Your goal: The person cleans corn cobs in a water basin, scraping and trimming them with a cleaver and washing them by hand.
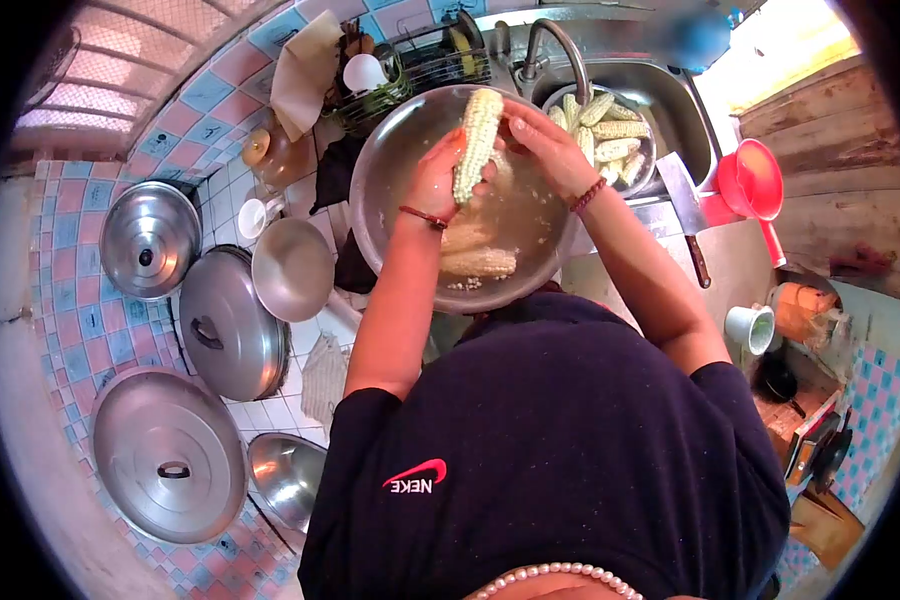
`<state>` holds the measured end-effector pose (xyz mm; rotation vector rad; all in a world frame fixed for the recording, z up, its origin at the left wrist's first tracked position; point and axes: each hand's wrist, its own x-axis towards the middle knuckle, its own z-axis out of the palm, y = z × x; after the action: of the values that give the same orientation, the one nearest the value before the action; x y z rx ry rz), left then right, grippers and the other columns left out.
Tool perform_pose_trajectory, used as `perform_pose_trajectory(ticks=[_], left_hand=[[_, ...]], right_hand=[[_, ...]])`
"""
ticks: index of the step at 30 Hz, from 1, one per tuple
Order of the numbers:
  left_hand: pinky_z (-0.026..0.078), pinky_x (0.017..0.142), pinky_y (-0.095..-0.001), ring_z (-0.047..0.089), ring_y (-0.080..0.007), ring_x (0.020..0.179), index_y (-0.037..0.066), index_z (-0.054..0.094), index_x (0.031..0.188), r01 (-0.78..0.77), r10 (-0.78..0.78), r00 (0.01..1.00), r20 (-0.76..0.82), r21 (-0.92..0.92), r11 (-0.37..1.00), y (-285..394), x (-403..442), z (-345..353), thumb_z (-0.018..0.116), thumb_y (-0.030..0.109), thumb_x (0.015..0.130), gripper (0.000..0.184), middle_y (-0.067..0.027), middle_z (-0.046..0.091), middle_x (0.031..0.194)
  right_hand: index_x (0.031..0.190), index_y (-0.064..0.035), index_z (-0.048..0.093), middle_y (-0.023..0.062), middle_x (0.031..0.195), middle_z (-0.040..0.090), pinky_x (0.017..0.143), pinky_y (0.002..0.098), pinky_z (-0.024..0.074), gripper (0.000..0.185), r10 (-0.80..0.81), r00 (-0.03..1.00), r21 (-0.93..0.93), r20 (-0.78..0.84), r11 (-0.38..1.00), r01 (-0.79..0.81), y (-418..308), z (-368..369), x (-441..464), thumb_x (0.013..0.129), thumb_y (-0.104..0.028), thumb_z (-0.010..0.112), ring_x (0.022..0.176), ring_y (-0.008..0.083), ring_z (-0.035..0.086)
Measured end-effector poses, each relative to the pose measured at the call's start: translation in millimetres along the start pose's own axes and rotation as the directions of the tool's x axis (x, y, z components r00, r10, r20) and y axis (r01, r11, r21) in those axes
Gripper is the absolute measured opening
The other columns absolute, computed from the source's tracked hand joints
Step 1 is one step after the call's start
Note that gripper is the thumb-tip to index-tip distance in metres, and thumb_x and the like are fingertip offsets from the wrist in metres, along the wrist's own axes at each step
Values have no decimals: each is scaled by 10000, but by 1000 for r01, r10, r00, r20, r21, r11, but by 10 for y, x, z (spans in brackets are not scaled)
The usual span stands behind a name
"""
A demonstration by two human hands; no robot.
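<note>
A pale ear of corn point(480, 140) stands nearly upright over a wide metal basin point(367, 225). My left hand point(438, 175) is closed around its left side, with fingertips showing at its lower right edge. My right hand point(548, 145) has its fingers curled against the cob's upper right side; some of them are hidden. Cloudy water fills the basin below, where another ear of corn point(480, 263) lies near the front along with loose kernels. More ears of corn point(610, 130) are heaped in a metal bowl point(652, 160) in the sink.
A knife point(682, 205) lies right of the basin beside a red plastic dipper point(750, 182). The faucet point(560, 45) arches over the sink point(695, 120). A dish rack point(420, 80) stands behind. Pot lids point(170, 455) and a metal bowl point(292, 270) are on the left.
</note>
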<state>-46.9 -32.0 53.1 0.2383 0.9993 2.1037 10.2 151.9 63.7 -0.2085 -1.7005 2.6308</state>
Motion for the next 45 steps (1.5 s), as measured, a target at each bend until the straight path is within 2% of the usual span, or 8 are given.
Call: perform_pose_trajectory(ticks=[11, 15, 21, 25, 28, 31, 38, 45], left_hand=[[403, 531, -230, 512, -99, 611, 46, 632, 1069, 132, -113, 991, -76, 355, 925, -204, 31, -298, 536, 174, 981, 182, -43, 565, 722], [504, 862, -378, 656, -296, 972, 37, 686, 1017, -90, 527, 848, -62, 962, 258, -320, 253, -741, 603, 147, 884, 192, -125, 689, 1047], [394, 1035, -462, 506, -313, 1239, 135, 647, 1211, -158, 238, 908, 345, 807, -568, -750, 344, -596, 600, 257, 914, 324, -140, 550, 1342], [355, 1072, -509, 515, -338, 1229, 184, 642, 1224, 93, 19, 995, -102, 798, -595, -1156, 772, -890, 580, 375, 902, 379, -150, 584, 1283], [420, 1022, -481, 553, -370, 1169, 114, 637, 1217, 451, 64, 888, -455, 836, -312, -1100, 867, -867, 621, 404, 886, 440, -192, 600, 1250], [476, 938, -463, 586, -353, 1115, 45, 628, 1212, 300, 129, 953, -274, 907, -295, -967, 768, -1003, 665, 394, 853, 502, -214, 560, 1293], [498, 813, -301, 612, -140, 926, 51, 557, 1313, 87, -21, 994, -103, 693, 715, -257, 341, -472, 762, 311, 845, 573, -54, 647, 1111], [440, 632, -231, 524, -66, 760, 32, 582, 1082, 95, -147, 989, 13, 704, 704, -40, 123, -235, 635, 262, 943, 274, 16, 578, 914]], right_hand=[[1272, -25, 543, 79, 1222, 636, 953, 332, 499, 334, -266, 953, -158, -148, 957, 243, -385, -113, 10, 982, -183, 587, 1090, 170, 608], [1155, -45, 563, 56, 1075, 626, 823, 345, 557, 256, -470, 707, -58, -528, 851, 523, -470, -582, -188, 960, -196, 631, 975, 171, 619], [1072, -28, 578, 60, 962, 646, 606, 293, 562, 322, -286, 440, -232, -851, 957, 174, 276, -2148, -167, 860, -194, 756, 769, 145, 636], [1299, -66, 508, 80, 1188, 592, 731, 358, 570, 521, -140, 438, -198, -888, 976, -90, 850, -2642, -58, 850, -178, 748, 1004, 202, 612], [1447, -52, 379, 114, 1424, 484, 813, 295, 529, 669, -301, 512, -429, -805, 890, -151, 1003, -2631, -100, 863, -116, 699, 1118, 201, 584], [1226, -31, 599, 71, 1160, 666, 871, 289, 513, 386, -493, 534, -576, -687, 817, 12, 703, -2046, -230, 852, -97, 667, 973, 166, 653], [1260, -50, 588, 25, 1083, 658, 855, 239, 493, 362, -249, 965, -438, -87, 879, 188, 30, -396, -275, 914, -120, 667, 971, 82, 596], [1217, -29, 574, 36, 1093, 653, 885, 273, 528, 299, -194, 975, -96, -106, 978, 184, -256, -16, -28, 948, -142, 643, 982, 111, 623]])
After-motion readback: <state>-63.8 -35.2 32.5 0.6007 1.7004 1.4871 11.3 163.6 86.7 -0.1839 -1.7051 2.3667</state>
